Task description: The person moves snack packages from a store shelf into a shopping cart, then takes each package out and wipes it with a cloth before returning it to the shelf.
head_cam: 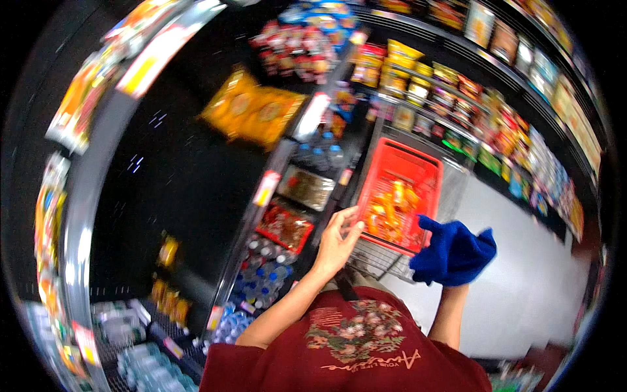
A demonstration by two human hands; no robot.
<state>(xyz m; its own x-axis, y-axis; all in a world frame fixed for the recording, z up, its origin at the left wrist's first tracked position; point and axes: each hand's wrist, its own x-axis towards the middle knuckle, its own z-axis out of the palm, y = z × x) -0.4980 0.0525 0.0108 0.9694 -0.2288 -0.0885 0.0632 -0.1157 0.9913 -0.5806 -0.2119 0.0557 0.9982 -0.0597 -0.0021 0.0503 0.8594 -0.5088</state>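
A red plastic shopping basket (400, 153) sits on a wire cart frame (379, 257) in front of me. Several orange and yellow packaged items (392, 208), blurred, lie inside it. My left hand (338, 240) grips the basket's near left corner, thumb at the rim and fingers along the side. A dark blue cloth (455, 250) hangs bunched over my right hand, beside the basket's near right corner. The cloth hides the fingers of that hand.
Black store shelves (245, 264) run along my left, holding bottles (267, 279), a red tray of packets (284, 225) and large yellow bags (254, 110). Snack shelves (465, 98) curve across the far side and right. Grey floor (509, 274) extends to my right.
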